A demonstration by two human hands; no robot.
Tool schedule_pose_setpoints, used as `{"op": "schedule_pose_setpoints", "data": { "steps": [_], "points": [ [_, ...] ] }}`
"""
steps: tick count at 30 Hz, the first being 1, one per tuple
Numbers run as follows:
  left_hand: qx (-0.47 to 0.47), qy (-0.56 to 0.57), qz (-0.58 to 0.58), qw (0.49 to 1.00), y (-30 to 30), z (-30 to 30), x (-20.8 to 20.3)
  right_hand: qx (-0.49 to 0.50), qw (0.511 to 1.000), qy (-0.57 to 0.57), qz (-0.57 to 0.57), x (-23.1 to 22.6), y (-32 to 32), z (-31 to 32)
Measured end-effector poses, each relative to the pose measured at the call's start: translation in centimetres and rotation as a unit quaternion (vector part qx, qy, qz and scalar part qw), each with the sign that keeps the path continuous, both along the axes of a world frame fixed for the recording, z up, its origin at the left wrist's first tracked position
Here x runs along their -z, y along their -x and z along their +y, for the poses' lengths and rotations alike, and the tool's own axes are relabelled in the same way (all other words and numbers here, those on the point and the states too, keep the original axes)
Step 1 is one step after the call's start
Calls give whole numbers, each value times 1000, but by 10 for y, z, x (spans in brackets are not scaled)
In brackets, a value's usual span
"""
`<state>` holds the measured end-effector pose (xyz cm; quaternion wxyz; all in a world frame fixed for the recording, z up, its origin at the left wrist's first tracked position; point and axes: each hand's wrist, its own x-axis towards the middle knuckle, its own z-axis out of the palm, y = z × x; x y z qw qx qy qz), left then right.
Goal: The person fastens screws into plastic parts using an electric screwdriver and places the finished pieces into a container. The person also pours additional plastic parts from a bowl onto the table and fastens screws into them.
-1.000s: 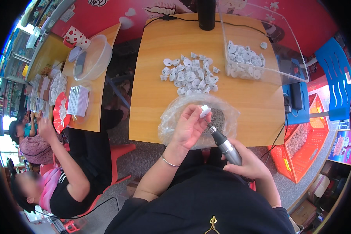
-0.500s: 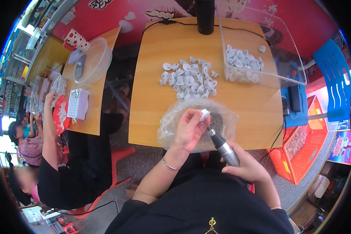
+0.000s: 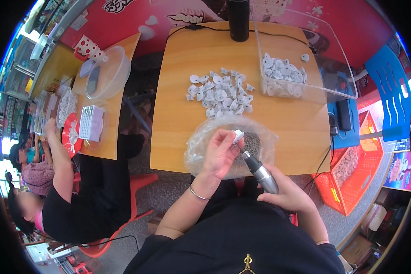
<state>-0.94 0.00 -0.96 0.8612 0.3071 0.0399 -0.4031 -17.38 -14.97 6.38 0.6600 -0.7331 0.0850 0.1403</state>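
Between the thumb and fingers of my left hand is a small white plastic part, like those in the pile. My right hand is wrapped round a silver and black electric screwdriver. Its thin bit points up and left at the underside of the white part; whether they touch is too small to tell. Below both hands lies a clear plastic bag, spread open, with many small grey screws in it. Farther off on the table sits a loose pile of white plastic parts.
At the table's far right stands a clear plastic bin with more white parts. A black bottle and a cable are at the back. An orange crate is on the right. Another person works at the left table.
My right hand and the screwdriver have shifted very slightly; the left hand still pinches the white part. The co-worker's arm at the left has drawn back a little.
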Motion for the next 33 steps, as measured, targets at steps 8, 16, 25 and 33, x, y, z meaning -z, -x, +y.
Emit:
{"op": "schedule_pose_setpoints", "data": {
  "steps": [8,16,25,33],
  "points": [
    [-53,-44,-64,996,-7,-8,-11,-1,1000,2,17,-8,1,-6],
    [-141,-144,-529,824,-76,-100,-79,43,999,23,21,3,17,-14],
    [-201,-301,-615,701,-102,-83,-57,65,998,-6,2,6,28,-19],
    [9,-541,-536,648,-102,4,19,34,999,-25,33,11,21,-19]
  ]
}}
